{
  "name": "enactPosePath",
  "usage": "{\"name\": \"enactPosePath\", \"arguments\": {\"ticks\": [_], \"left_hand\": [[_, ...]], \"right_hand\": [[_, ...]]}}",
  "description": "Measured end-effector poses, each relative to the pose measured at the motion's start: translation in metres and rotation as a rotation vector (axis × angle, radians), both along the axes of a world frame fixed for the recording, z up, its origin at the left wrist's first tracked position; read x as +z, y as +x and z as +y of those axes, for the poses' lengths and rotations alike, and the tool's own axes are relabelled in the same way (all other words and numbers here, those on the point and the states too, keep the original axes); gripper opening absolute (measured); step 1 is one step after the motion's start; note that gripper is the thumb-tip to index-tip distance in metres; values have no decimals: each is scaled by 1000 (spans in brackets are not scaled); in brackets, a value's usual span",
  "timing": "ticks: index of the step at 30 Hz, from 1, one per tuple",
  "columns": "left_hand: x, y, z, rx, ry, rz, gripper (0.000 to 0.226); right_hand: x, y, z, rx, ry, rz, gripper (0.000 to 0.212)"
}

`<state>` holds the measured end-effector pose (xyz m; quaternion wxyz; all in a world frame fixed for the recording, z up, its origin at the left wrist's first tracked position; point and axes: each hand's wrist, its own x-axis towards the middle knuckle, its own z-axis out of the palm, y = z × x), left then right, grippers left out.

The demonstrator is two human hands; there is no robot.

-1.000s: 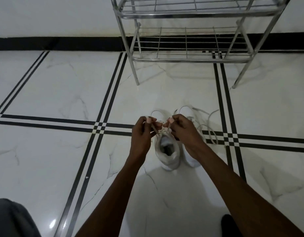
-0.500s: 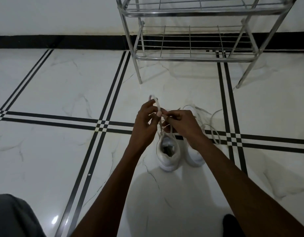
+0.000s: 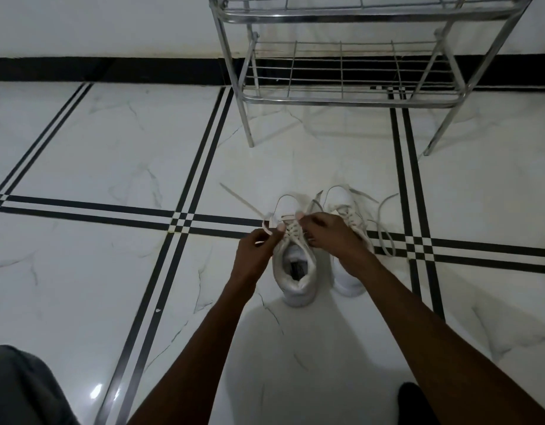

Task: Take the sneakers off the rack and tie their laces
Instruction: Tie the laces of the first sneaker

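Note:
Two white sneakers stand side by side on the floor, toes pointing away from me. The left sneaker [image 3: 295,271] is between my hands. My left hand [image 3: 254,251] pinches a loop of its lace [image 3: 269,223], whose free end streams out to the left. My right hand [image 3: 329,233] grips the other lace strand over the tongue. Behind my right hand, partly hidden, is the right sneaker [image 3: 346,277]; its loose laces [image 3: 384,228] trail on the floor to the right.
A bare metal shoe rack [image 3: 341,99] stands against the wall just beyond the sneakers. The floor is white marble with black lines. My grey-clad knee [image 3: 19,391] shows at the bottom left and a dark shape [image 3: 414,403] at the bottom right.
My hands have dropped from a raised position and pulled apart over the left sneaker. The lace end has swung out to the left.

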<state>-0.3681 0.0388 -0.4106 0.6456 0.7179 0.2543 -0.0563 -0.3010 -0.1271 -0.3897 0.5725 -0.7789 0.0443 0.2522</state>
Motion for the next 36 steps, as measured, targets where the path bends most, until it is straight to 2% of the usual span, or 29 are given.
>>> {"name": "enactPosePath", "arguments": {"ticks": [2, 4, 7, 11, 14, 17, 24, 29, 33, 36], "left_hand": [[-6, -4, -3, -6, 45, -54, 30], [-7, -5, -5, -16, 153, -118, 26], [-9, -2, -7, -18, 336, -179, 21], [-11, -5, -14, -16, 540, -240, 13], [-12, -8, -19, -5, 649, -240, 11], [-9, -9, -24, -1, 643, -254, 7], [-12, -3, -26, 78, 588, -220, 22], [-15, -1, -21, 105, 431, -184, 22], [-14, -1, -11, 58, 324, -188, 25], [3, 6, -5, 80, 208, -213, 33]], "right_hand": [[-4, -5, -1, 132, -121, -166, 34], [-6, -6, 0, 185, -207, -293, 26], [-6, -9, 3, 178, -326, -405, 27], [-3, -13, 5, 79, -500, -444, 22], [-7, -14, 12, 39, -493, -422, 20], [-14, -16, 17, -17, -475, -404, 21], [-20, -15, 16, -121, -411, -304, 21], [-23, -11, 13, -119, -374, -267, 29], [-19, -5, 9, -77, -214, -252, 28], [-5, 1, 10, -138, 27, -219, 11]]}}
